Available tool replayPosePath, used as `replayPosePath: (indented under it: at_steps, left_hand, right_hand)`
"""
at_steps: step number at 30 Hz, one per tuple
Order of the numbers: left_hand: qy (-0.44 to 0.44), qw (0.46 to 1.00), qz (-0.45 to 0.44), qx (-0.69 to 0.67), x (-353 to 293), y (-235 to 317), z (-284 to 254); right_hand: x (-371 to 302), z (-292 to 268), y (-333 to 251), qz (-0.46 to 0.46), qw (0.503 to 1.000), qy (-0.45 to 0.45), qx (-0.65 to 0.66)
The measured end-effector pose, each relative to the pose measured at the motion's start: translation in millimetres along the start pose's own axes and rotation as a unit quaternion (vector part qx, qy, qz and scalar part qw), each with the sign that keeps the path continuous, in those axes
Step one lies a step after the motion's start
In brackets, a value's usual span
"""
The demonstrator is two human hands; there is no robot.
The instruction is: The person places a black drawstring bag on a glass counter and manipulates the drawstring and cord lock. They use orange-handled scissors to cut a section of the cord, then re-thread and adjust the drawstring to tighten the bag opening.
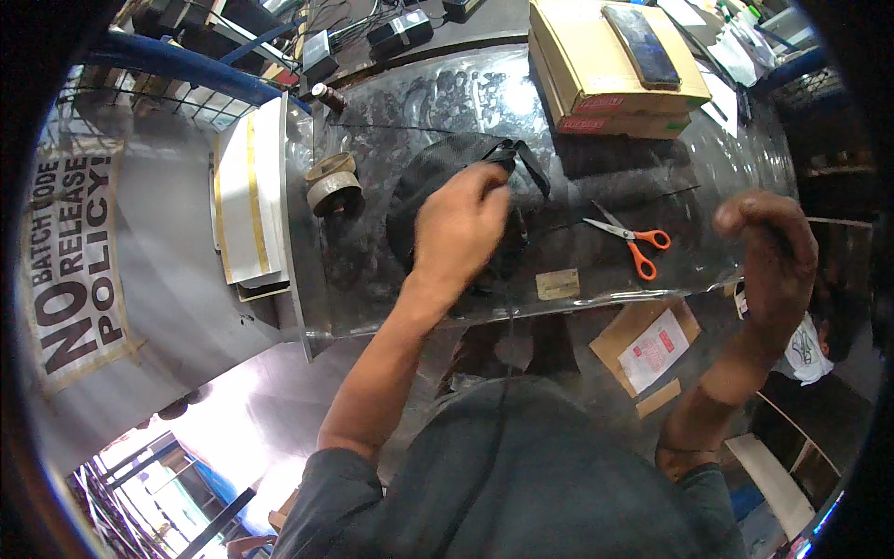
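On the dark, glossy table lies a black item of mesh-like fabric (438, 163) with a loose strap (533, 170) at its top right. My left hand (463, 224) is closed over it, its fingers gripping the black fabric near the strap; part of the item is hidden beneath the hand. My right hand (771, 238) is raised off to the right, past the table's edge, with its fingers curled in. Whether it pinches something thin does not show. Between the two hands, scissors (641, 244) with orange handles rest on the table, blades slightly apart.
Rolls of tape (335, 189) and a small brown bottle (328, 97) stand at the left. Stacked cardboard boxes (577, 84) carry a phone (643, 47) at the back right. A small label (557, 284) lies near the front edge. Flattened cardboard (610, 335) is on the floor.
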State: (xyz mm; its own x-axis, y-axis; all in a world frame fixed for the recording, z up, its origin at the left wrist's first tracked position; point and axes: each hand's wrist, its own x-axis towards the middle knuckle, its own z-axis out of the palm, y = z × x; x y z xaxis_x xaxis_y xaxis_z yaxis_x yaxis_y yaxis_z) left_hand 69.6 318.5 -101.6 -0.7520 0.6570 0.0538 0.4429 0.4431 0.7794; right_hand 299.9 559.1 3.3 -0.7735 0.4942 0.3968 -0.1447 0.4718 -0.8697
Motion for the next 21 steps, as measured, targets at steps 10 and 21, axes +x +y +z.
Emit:
replayPosePath:
  at_steps: [10,21]
  left_hand:
    - [-0.039,0.97,-0.139,0.195,-75.2,-76.7,-10.6]
    - [-0.04,0.966,-0.149,0.206,-67.4,-82.4,-0.3]
  right_hand:
    - [-50.1,195.6,78.5,0.394,0.89,-0.178,0.143]
    - [-66.6,245.7,106.6,0.415,0.883,-0.176,0.13]
